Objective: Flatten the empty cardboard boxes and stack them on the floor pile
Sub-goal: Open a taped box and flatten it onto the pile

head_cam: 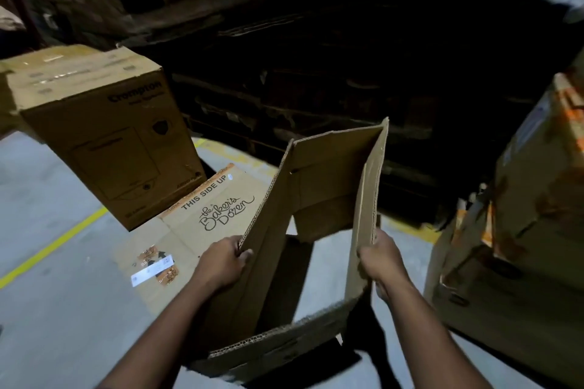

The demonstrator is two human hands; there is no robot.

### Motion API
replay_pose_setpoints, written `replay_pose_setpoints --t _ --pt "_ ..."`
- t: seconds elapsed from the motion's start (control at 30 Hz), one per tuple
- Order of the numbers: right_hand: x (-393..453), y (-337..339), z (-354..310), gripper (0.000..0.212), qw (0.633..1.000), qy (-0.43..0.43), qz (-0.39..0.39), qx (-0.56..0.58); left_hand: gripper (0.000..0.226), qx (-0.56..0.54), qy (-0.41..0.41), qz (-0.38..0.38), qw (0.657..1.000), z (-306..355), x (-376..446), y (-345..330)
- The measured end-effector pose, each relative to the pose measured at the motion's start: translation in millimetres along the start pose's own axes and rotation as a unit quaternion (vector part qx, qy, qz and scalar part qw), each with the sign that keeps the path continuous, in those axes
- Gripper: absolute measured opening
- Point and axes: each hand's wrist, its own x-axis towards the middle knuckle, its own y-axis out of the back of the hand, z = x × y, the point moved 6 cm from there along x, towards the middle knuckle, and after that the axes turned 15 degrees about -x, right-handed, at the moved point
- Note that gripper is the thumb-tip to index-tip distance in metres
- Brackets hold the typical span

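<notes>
Hands grip an open plain brown corrugated cardboard box (316, 199) held above the grey concrete floor (63, 309): the left hand (222, 262) curls round its left wall edge, the right hand (380, 257) pinches its right wall edge. Beyond the box, to its left, a flattened printed "Baker's Dozen" carton (202, 218) lies on the floor. Farther left stands an upright brown "Crompton" box (104, 133).

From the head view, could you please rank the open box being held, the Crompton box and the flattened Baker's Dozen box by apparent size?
1. open box, though nearness inflates it
2. Crompton box
3. flattened Baker's Dozen box, partly hidden, so unsure
</notes>
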Motion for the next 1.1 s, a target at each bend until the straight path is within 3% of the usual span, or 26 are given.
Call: replay_pose_setpoints --t 0.07,0.13,0.2,0.3,0.4,0.57,0.67,0.73,0.8,0.87,0.97,1.1 --pt "-3.4 2.3 -16.0 0.037 0.999 0.033 -0.019 0.016 0.028 -0.041 -0.010 -0.037 0.998 -0.9 -24.8 -7.5" --pt "-0.7 -7.4 -30.1 0.060 0.996 0.056 -0.067 0.024 0.012 -0.092 -0.020 -0.082 0.992 -1.1 -51.7 -22.2" --pt "-7.6 -31.2 -46.5 0.077 0.987 0.098 -0.129 0.012 0.024 -0.125 -0.020 -0.085 0.988 -3.1 -74.1 -38.3" --pt "-31.8 -78.9 -51.9 0.074 0.959 0.166 -0.224 -0.044 0.032 -0.239 0.023 -0.079 0.968 -18.2 -95.0 -61.4" --pt "-46.7 -110.8 -24.6 0.076 0.953 0.146 -0.263 -0.042 0.037 -0.340 0.076 -0.082 0.934 -33.8 -108.7 -75.2" --pt "-64.4 -141.8 37.0 0.074 0.944 0.149 -0.269 -0.124 0.054 -0.429 0.149 -0.093 0.886 -52.7 -107.9 -78.7" --pt "-73.7 -150.8 66.6 0.076 0.946 0.121 -0.279 -0.115 0.055 -0.361 0.128 -0.120 0.916 -48.8 -102.8 -83.7" --pt "-75.7 -152.8 73.2 0.076 0.946 0.113 -0.281 -0.114 0.043 -0.330 0.113 -0.126 0.929 -49.4 -99.4 -92.3" --pt "-75.3 -157.5 74.9 0.077 0.939 0.137 -0.280 -0.148 0.022 -0.304 0.114 -0.105 0.940 -51.7 -97.0 -97.5" --pt "-77.5 -163.7 73.7 0.075 0.929 0.166 -0.280 -0.176 0.025 -0.292 0.125 -0.057 0.947 -54.4 -97.0 -97.7" --pt "-80.7 -167.6 72.3 0.074 0.922 0.190 -0.277 -0.194 0.033 -0.376 0.162 0.035 0.912 -54.3 -99.6 -84.3" --pt "-67.5 -147.8 80.1 0.075 0.955 0.150 -0.206 -0.151 0.034 -0.495 0.179 0.049 0.849 -57.3 -97.3 -60.6"
